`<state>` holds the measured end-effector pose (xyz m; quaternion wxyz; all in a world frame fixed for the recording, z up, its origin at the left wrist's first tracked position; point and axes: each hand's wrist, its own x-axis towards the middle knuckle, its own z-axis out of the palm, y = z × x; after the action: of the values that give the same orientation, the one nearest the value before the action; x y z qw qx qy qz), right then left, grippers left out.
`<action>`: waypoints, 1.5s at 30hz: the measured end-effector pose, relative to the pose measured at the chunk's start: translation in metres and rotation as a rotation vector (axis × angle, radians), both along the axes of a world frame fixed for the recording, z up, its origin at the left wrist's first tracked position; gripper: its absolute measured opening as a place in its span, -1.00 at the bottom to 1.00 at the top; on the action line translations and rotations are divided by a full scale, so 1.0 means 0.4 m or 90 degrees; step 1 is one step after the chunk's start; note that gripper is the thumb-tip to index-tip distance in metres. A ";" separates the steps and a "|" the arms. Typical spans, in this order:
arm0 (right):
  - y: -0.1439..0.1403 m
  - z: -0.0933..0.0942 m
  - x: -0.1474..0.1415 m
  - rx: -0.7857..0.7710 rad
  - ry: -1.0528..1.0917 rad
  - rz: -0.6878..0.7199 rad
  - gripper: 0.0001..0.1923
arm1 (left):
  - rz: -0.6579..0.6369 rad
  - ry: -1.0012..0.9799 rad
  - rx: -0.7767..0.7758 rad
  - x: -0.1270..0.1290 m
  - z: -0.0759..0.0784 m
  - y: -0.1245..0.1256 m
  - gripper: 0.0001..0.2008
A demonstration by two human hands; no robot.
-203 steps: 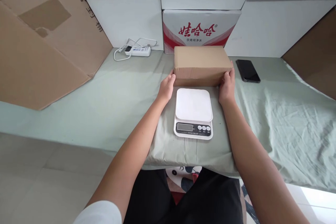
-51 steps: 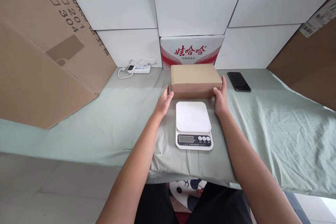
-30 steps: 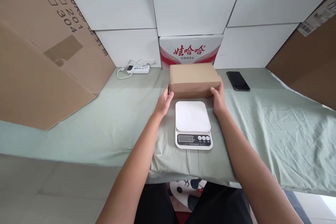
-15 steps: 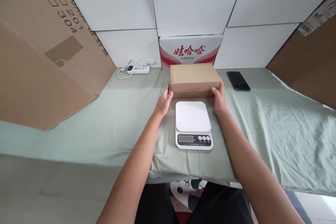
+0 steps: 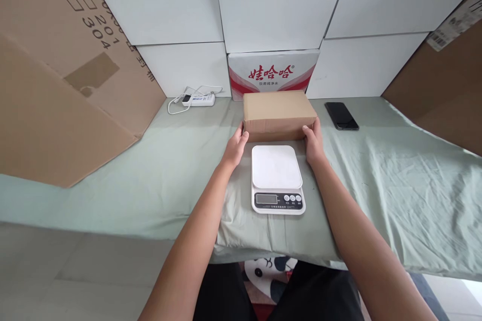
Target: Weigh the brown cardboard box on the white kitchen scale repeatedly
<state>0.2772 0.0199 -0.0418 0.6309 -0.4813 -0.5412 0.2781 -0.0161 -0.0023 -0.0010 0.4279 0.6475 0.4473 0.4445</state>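
Note:
A closed brown cardboard box rests on the green cloth, just behind a white kitchen scale. My left hand grips the box at its left end, thumb on the front corner and fingers along the side. At the opposite end my right hand holds it the same way, with the thumb on the front face. The scale's platform bears nothing, and its display looks blank. Both forearms reach in on either side of the scale.
Behind the box stands a white and red carton against white panels. A black phone lies to the right, a white power strip with a cable to the left. Large cardboard sheets flank the cloth-covered surface.
Fingers of my right hand have slid slightly down the box's right end. The box and the scale stay where they were.

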 end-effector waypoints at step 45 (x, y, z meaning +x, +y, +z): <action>-0.081 0.056 -0.049 -0.085 0.056 -0.017 -0.39 | -0.032 0.044 -0.049 -0.014 -0.015 0.010 -0.11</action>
<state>0.2577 -0.0125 -0.0193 0.6243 -0.5169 -0.4864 0.3262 -0.0217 0.0017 -0.0068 0.4477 0.6566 0.4620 0.3936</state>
